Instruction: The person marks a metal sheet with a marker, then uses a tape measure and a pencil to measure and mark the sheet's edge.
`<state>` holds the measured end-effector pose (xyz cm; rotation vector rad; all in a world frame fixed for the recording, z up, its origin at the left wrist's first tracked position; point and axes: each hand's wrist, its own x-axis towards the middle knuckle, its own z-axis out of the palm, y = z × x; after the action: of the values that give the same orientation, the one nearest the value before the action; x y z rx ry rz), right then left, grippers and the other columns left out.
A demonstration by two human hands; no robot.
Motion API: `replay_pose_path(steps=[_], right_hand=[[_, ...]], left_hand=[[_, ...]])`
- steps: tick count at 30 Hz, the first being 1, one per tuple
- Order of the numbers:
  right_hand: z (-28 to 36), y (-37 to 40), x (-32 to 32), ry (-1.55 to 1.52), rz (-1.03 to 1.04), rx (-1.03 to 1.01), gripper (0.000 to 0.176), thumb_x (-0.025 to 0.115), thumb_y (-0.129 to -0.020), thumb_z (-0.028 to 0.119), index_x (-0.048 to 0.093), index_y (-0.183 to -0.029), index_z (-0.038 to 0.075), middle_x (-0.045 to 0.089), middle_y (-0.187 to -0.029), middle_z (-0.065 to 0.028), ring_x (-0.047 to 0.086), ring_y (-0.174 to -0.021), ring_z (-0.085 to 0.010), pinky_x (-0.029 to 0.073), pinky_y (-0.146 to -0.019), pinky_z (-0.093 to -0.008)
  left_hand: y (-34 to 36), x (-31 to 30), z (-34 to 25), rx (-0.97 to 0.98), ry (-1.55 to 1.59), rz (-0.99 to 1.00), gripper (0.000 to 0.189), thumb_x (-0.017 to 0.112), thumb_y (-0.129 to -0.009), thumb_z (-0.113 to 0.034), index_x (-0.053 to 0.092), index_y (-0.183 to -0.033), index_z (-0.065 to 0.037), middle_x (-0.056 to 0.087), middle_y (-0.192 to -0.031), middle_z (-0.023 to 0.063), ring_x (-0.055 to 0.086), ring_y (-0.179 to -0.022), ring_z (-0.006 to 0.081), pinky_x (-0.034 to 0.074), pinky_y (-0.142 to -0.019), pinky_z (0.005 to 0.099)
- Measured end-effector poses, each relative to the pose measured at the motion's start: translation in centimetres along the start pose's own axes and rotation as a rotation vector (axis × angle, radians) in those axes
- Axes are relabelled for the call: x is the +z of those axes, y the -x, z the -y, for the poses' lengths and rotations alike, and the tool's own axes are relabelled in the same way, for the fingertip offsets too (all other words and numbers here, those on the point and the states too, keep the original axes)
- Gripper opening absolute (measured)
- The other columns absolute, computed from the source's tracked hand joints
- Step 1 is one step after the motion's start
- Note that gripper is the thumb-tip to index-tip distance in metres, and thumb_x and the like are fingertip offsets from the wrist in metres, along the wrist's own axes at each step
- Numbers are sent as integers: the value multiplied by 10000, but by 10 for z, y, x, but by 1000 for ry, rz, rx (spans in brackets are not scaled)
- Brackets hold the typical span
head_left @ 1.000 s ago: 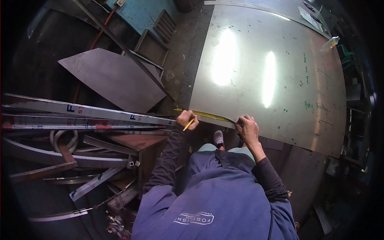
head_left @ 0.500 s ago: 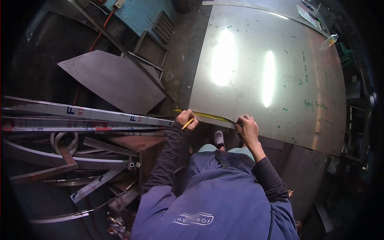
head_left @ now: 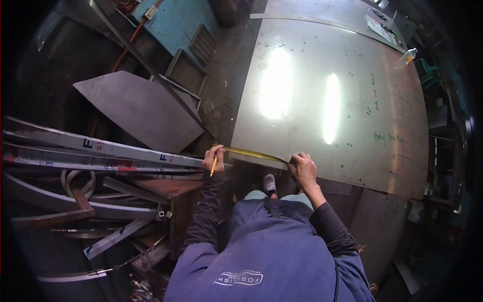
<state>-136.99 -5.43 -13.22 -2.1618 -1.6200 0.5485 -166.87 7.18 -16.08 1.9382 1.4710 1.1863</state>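
Observation:
A yellow tape measure (head_left: 251, 153) stretches along the near edge of a large shiny metal sheet (head_left: 312, 126). At its left end, just past the sheet's corner, my left hand (head_left: 214, 158) is closed on the tape and also holds a yellow pencil (head_left: 214, 166) that points down. My right hand (head_left: 303, 170) is closed at the tape's other end, by the sheet's near edge; the tape's case is hidden under the fingers. Green handwriting (head_left: 390, 138) marks the sheet's right part.
Long wrapped metal bars (head_left: 115, 147) lie at the left, near a dark angular plate (head_left: 141, 108). A clear bottle (head_left: 405, 59) and papers (head_left: 378, 28) are at the far right. A long flat strip (head_left: 312, 21) crosses the sheet's far side.
My left hand has moved left, past the sheet's corner, and a longer stretch of tape shows between the hands. The whole view has shifted slightly.

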Motion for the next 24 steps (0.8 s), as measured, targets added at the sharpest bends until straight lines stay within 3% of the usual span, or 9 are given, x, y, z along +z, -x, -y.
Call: replay_pose_path(steps=[6, 11, 13, 14, 15, 17, 18, 22, 24], right_hand=[[5, -1, -4, -28, -6, 2, 133, 702, -748, 175, 662, -841, 88, 609, -899, -82, 579, -924, -303, 491, -779, -416], [5, -2, -4, -39, 3, 1, 127, 701, -743, 166, 660, -831, 85, 605, -886, -84, 577, -911, -303, 488, -768, -419], [5, -1, -4, -38, -18, -9, 131, 701, -740, 169, 658, -830, 85, 602, -881, -86, 575, -904, -302, 485, -762, -422], [5, 1, -4, -38, -17, -8, 131, 701, -740, 169, 658, -830, 85, 602, -881, -86, 575, -904, -302, 485, -762, -422], [6, 0, -4, -41, -19, -7, 133, 700, -744, 173, 659, -834, 84, 603, -882, -87, 576, -909, -304, 486, -766, -421], [5, -1, -5, -44, -32, 3, 135, 699, -748, 176, 659, -837, 83, 603, -884, -88, 577, -914, -305, 488, -770, -420], [3, -1, -4, -18, 0, 4, 165, 709, -753, 176, 656, -887, 98, 603, -920, -77, 575, -944, -294, 485, -783, -415], [0, 0, -2, 5, 44, 12, 208, 715, -762, 179, 646, -949, 117, 600, -968, -68, 570, -987, -286, 481, -798, -415], [1, 1, -1, 6, 39, 14, 206, 714, -764, 178, 645, -950, 120, 601, -968, -67, 570, -988, -285, 482, -797, -413]], left_hand=[[-8, -27, 7, 63, -155, -37, 150, 601, -928, -181, 669, -972, -55, 659, -922, 126, 641, -879, 283, 506, -774, 353], [-7, -15, 13, 72, -173, -26, 156, 592, -921, -166, 664, -979, -41, 651, -911, 139, 640, -857, 300, 510, -763, 376], [-3, -5, 7, -153, 6, 47, 183, 594, -933, -203, 661, -976, -38, 642, -907, 126, 651, -786, 230, 521, -692, 348], [1, 0, 9, -488, 207, 31, 254, 641, -920, -278, 642, -1059, -66, 638, -929, 92, 636, -725, 173, 544, -665, 336], [3, 4, 16, -484, 208, 33, 254, 641, -920, -278, 642, -1059, -66, 638, -929, 92, 636, -725, 173, 544, -665, 336], [8, 14, 32, -1154, 511, -210, 376, 690, -885, -341, 592, -1164, -110, 628, -960, 56, 618, -708, 156, 571, -681, 354], [13, 18, 32, -1270, 577, -124, 512, 725, -844, -395, 526, -1237, -136, 606, -1045, 45, 622, -801, 196, 580, -733, 407], [30, 33, 34, -1338, 804, 167, 610, 730, -797, -513, 516, -1228, -138, 519, -1221, 40, 540, -1085, 239, 560, -793, 414], [28, 38, 36, -1304, 797, 203, 607, 734, -796, -505, 517, -1227, -138, 518, -1222, 46, 544, -1074, 234, 561, -777, 410]])
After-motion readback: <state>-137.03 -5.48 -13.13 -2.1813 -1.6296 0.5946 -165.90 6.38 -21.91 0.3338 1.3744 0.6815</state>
